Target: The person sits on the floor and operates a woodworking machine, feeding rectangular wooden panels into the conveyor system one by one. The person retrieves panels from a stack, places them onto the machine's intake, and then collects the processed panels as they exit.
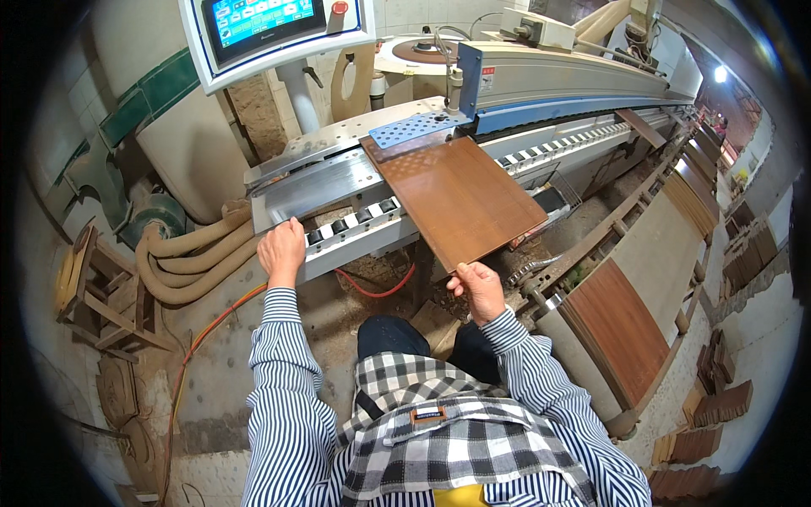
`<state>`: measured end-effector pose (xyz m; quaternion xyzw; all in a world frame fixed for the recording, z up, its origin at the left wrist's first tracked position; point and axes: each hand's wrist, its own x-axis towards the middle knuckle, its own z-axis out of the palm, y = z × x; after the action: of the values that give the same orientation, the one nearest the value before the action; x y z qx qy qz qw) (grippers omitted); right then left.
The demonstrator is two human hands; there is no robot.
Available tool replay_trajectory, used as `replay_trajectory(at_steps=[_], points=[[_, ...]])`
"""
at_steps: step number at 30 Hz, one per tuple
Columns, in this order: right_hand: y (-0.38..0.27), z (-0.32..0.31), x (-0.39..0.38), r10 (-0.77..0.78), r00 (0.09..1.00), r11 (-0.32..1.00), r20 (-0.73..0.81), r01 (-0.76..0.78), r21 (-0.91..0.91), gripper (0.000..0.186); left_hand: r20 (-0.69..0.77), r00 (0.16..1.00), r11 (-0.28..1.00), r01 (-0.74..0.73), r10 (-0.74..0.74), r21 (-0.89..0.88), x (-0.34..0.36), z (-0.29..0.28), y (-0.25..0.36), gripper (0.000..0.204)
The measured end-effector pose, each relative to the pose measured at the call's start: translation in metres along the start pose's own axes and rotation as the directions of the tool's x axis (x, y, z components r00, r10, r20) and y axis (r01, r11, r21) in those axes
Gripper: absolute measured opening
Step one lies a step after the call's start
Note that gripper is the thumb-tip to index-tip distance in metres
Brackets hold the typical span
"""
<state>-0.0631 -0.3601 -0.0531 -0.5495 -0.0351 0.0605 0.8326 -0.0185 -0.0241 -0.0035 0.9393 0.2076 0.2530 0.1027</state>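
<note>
A flat brown wooden board [465,198] lies across the feed track of a long edge-banding machine [574,80], its far edge under a blue perforated plate [418,129]. My right hand [479,291] pinches the board's near corner between thumb and fingers. To the left, my left hand [281,252] rests with curled fingers on the near edge of the machine's metal bed [325,182], beside the black-and-white track pads [355,221]. The fingertips of that hand are partly hidden.
A control screen [262,21] on a post stands at the far left. Thick dusty hoses [198,270] and a wooden stool [106,296] are on the left. On the right, a roller conveyor [583,384] carries stacked brown panels [617,329]. An orange cable [211,329] crosses the floor.
</note>
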Motion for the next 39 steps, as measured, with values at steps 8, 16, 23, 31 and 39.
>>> replay_trajectory(at_steps=[8,16,23,31,39], points=[[-0.021,-0.042,0.012,-0.056,0.973,0.998,-0.224,0.053,-0.019,0.024,0.007,1.000,1.000,0.009,-0.009,0.005,0.001,0.003,-0.002,0.040],[-0.013,-0.175,-0.094,-0.201,0.749,0.973,-0.632,0.076,-0.219,0.033,0.044,0.999,1.000,0.022,-0.022,0.008,0.001,0.001,0.004,0.041],[-0.014,-0.292,-0.275,-0.374,-0.065,0.919,-0.925,-0.160,-0.361,0.050,0.048,0.998,0.999,0.033,-0.035,0.038,0.001,0.000,-0.001,0.042],[-0.014,-0.333,-0.315,-0.296,-0.147,0.952,-0.944,-0.131,-0.278,0.049,0.035,0.999,1.000,0.008,-0.009,0.026,0.002,0.001,0.001,0.041],[0.022,-0.305,-0.307,-0.182,0.148,0.981,-0.972,0.091,-0.169,0.008,0.027,0.999,0.999,0.016,-0.018,0.047,0.002,0.002,-0.001,0.041]])
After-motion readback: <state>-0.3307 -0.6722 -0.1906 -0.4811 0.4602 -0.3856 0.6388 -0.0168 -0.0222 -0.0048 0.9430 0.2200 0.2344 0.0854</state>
